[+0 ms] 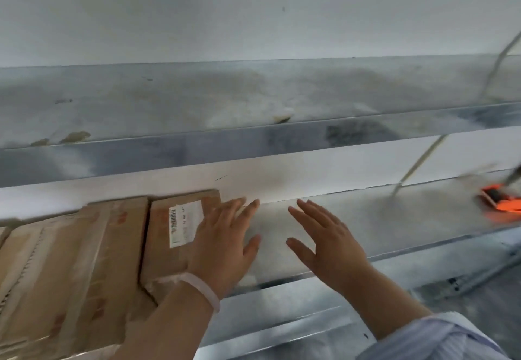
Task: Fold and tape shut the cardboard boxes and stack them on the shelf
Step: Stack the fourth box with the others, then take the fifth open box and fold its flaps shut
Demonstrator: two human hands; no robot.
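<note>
Two taped cardboard boxes lie side by side on the metal shelf (366,218) at lower left. The right box (172,235) carries a white barcode label; the larger left box (70,269) has tape strips along its top. My left hand (222,244), fingers straight, lies over the right edge of the labelled box; I cannot tell if it touches. My right hand (324,238) hovers open over the bare shelf to the right, holding nothing.
An upper metal shelf (253,139) runs across just above, with stains on its surface. An orange tape dispenser (501,199) lies on the lower shelf at far right. A slanted white brace (417,162) stands near it. A white wall is behind.
</note>
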